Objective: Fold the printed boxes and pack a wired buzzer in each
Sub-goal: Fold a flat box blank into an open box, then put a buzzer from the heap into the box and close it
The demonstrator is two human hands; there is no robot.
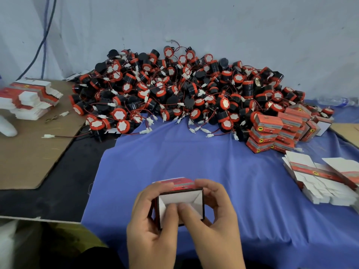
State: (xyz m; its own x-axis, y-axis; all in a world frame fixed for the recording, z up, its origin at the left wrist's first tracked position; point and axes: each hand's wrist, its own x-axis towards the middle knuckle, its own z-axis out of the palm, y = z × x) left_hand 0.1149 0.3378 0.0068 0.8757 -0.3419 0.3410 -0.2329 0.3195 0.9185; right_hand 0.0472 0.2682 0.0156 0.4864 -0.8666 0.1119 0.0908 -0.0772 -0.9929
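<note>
The head camera shows both hands holding 1 printed box (pixel 181 188) just above the near edge of the bench (pixel 68 183), over the blue cloth (pixel 174 156). The box's red printed top faces up and its white end flaps face the camera. The left hand (pixel 151 220) grips the box's left side, with its fingers curled over the top edge and its thumb pressed on the flaps. The right hand (pixel 215 218) grips the right side the same way — its thumb lies just beside the left thumb, both on the white flaps.

Along the far edge, against the wall (pixel 233 26), lies a big heap of wired buzzers (pixel 184 88) — black bodies, red caps, and thin leads ending in white connectors, some trailing onto the cloth. At the right end of the heap stands a stack of closed printed boxes (pixel 272 133). Nearer, at the right edge, lies a fanned stack of flat box blanks (pixel 318 183). A second stack of blanks (pixel 33 98) sits at the far left corner on a brown cardboard sheet (pixel 29 156). A clear plastic bottle (pixel 336 100) lies at the far right by the wall. 2 cables (pixel 45 35) hang down the wall at the left.
</note>
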